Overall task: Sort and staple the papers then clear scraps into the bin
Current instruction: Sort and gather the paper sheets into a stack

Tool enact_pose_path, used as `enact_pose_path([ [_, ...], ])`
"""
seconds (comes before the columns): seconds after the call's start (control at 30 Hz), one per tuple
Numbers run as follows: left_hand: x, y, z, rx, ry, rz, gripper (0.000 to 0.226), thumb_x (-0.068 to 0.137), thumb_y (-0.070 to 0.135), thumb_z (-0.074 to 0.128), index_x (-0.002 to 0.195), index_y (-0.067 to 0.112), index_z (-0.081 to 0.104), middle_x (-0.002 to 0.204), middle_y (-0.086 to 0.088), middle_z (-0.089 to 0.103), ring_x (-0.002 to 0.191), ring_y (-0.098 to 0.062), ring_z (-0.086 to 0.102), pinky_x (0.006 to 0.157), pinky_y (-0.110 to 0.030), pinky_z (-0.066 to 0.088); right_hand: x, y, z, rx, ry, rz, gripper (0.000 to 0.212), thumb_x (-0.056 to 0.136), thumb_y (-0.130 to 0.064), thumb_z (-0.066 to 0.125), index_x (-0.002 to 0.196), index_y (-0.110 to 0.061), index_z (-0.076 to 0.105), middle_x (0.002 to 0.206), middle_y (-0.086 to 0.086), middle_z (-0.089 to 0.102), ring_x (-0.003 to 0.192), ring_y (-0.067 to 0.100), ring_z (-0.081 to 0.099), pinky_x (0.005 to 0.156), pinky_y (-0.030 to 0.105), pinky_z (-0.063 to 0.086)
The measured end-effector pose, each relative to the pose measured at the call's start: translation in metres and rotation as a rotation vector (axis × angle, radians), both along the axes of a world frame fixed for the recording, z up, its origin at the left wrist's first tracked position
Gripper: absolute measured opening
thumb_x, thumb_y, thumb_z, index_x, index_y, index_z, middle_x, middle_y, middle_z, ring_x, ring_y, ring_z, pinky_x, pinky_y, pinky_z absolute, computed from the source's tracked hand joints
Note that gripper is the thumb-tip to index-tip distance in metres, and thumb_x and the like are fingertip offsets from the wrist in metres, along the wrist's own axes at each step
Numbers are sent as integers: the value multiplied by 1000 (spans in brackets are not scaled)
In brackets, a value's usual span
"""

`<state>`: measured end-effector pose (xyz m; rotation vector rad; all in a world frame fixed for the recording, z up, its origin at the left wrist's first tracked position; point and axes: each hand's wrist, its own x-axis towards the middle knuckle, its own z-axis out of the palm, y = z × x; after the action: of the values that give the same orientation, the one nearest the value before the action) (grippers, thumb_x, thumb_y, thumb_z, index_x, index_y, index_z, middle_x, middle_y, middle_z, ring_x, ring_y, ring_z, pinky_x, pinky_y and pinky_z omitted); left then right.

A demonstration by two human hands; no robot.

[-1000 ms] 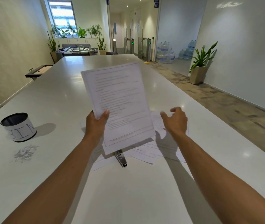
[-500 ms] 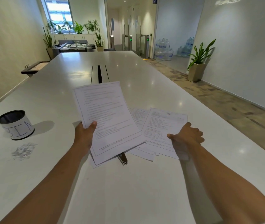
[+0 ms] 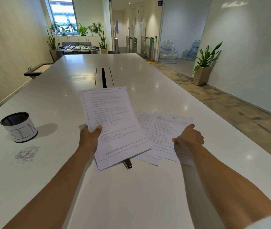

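Note:
My left hand (image 3: 90, 138) grips a small stack of printed papers (image 3: 114, 123) by its left edge, holding it low over the table. My right hand (image 3: 188, 139) pinches the near edge of a printed sheet (image 3: 169, 128) that tops several loose pages (image 3: 143, 118) spread on the table. A metal stapler (image 3: 128, 164) pokes out from under the held stack, mostly hidden. At the left stands a small black-rimmed bin (image 3: 19, 127) labelled BIN, with a pile of paper scraps (image 3: 27, 153) just in front of it.
The long white table (image 3: 139, 195) has a cable slot (image 3: 104, 77) down its middle beyond the papers. A potted plant (image 3: 204, 66) stands on the floor at the right; a small wall shelf (image 3: 38, 69) sticks out at the left.
My left hand lowered the stack from upright in front of me to near the table. My right hand moved right and closed on the top loose sheet.

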<state>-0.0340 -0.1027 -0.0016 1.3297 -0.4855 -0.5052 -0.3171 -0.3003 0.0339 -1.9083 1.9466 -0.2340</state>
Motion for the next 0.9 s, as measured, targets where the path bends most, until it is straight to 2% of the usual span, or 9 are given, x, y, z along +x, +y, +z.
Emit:
enact_pose_path([
  [0.27, 5, 8, 3, 19, -22, 42, 31, 91, 14, 63, 122, 17, 59, 99, 10, 67, 84, -2, 66, 57, -12, 52, 21, 2, -4, 46, -218, -31, 76, 72, -17, 78, 131, -4, 32, 123, 19, 57, 113, 38, 56, 95, 47, 47],
  [0.4, 6, 10, 4, 2, -8, 21, 34, 91, 13, 63, 125, 15, 58, 108, 3, 67, 94, -10, 66, 68, -22, 54, 26, -3, 2, 142, -404, -13, 68, 70, -11, 82, 125, 4, 45, 124, 22, 57, 113, 37, 57, 87, 38, 51],
  [0.53, 9, 11, 5, -15, 18, 12, 36, 92, 9, 61, 127, 12, 57, 113, -3, 67, 99, -17, 65, 79, -28, 53, 28, 0, 2, 238, -575, -38, 45, 68, -8, 84, 102, 8, 60, 102, 19, 66, 84, 32, 62, 69, 31, 51],
  [0.6, 12, 12, 4, -14, 27, 10, 36, 92, 8, 60, 127, 11, 57, 115, -5, 66, 101, -19, 65, 82, -29, 52, 33, 2, -1, 181, -516, -53, 34, 69, -10, 84, 88, 2, 58, 96, 16, 64, 76, 27, 55, 62, 28, 47],
  [0.67, 13, 13, 3, -9, 37, 11, 36, 92, 7, 60, 127, 11, 57, 115, -5, 66, 99, -17, 65, 78, -28, 52, 42, 5, -3, 99, -430, -47, 34, 70, -14, 84, 73, -5, 52, 98, 16, 67, 73, 24, 53, 56, 25, 43],
  [0.7, 12, 13, 3, -5, 38, 12, 35, 92, 7, 60, 127, 11, 57, 114, -5, 66, 98, -16, 65, 76, -27, 52, 49, 7, -3, 78, -385, -23, 35, 70, -17, 85, 72, -6, 52, 101, 15, 67, 75, 25, 56, 58, 26, 45],
  [0.8, 10, 12, 1, 12, 38, 18, 35, 92, 7, 60, 127, 10, 57, 114, -6, 66, 95, -16, 65, 76, -27, 52, 69, 15, -3, 50, -219, 19, 45, 67, -30, 86, 96, -6, 61, 112, 16, 61, 101, 30, 59, 79, 34, 53],
  [0.9, 9, 13, 0, 37, 16, 24, 35, 93, 9, 60, 128, 9, 56, 111, -5, 66, 92, -14, 65, 68, -23, 54, 82, 19, -3, 31, -117, 42, 65, 63, -41, 86, 109, -7, 56, 117, 16, 55, 111, 30, 50, 83, 36, 48],
])
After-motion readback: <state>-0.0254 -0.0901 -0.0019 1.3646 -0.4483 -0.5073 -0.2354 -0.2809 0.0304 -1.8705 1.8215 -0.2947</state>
